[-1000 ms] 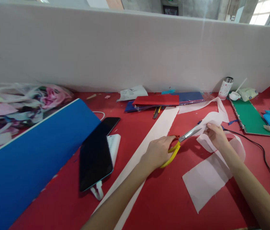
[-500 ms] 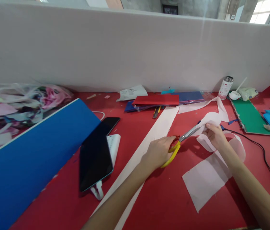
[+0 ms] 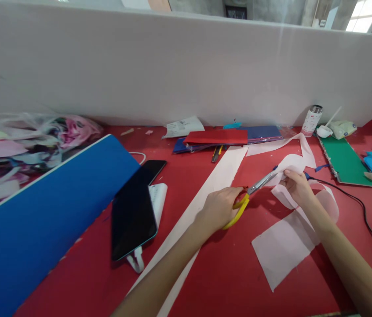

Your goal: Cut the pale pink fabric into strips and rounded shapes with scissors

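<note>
My left hand is closed round the yellow handles of a pair of scissors. Their metal blades reach up and to the right, against a curled strip of pale pink fabric. My right hand pinches that strip just beyond the blade tips. Below it, the loose fabric curls and a squarish pale pink piece lies flat, partly under my right forearm. Another long pale strip runs diagonally over the red table, passing beneath my left arm.
A tablet rests on a white power bank beside a large blue board. Red and blue folders, a cutter, a bottle and a green board lie towards the back. A black cable runs at right.
The view has shifted very slightly. Both hands, the scissors and the fabric keep practically the same positions.
</note>
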Tool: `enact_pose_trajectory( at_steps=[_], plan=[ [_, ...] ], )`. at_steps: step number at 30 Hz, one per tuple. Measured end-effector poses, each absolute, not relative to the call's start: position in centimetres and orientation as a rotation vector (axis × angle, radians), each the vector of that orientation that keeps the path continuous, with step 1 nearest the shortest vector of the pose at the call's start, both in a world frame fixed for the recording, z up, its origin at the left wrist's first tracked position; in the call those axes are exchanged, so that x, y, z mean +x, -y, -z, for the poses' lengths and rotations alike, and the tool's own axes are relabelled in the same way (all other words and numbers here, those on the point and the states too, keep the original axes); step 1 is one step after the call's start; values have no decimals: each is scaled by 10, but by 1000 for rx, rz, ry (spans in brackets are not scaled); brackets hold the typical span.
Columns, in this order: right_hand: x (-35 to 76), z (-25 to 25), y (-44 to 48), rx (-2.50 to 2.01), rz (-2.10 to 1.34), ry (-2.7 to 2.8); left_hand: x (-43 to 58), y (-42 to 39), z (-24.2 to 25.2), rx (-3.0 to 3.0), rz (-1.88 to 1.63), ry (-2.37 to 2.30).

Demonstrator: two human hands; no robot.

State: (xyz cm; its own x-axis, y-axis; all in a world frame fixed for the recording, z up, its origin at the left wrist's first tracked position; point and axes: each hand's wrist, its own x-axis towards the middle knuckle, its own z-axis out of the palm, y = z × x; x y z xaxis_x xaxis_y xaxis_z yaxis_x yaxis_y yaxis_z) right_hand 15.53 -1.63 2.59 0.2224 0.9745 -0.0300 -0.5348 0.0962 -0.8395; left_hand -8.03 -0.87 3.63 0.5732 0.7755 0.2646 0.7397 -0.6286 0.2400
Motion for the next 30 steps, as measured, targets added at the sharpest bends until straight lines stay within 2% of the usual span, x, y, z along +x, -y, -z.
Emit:
enact_pose_trajectory(
  at_steps=[19, 30],
  plan=[
    [155, -28, 17, -832, -1265, 646, -80, 10, -33, 2736, -517, -1316],
    [155, -24, 17, -832, -1230, 675, -81, 8, -28, 2778, -620, -1278]
  ],
)
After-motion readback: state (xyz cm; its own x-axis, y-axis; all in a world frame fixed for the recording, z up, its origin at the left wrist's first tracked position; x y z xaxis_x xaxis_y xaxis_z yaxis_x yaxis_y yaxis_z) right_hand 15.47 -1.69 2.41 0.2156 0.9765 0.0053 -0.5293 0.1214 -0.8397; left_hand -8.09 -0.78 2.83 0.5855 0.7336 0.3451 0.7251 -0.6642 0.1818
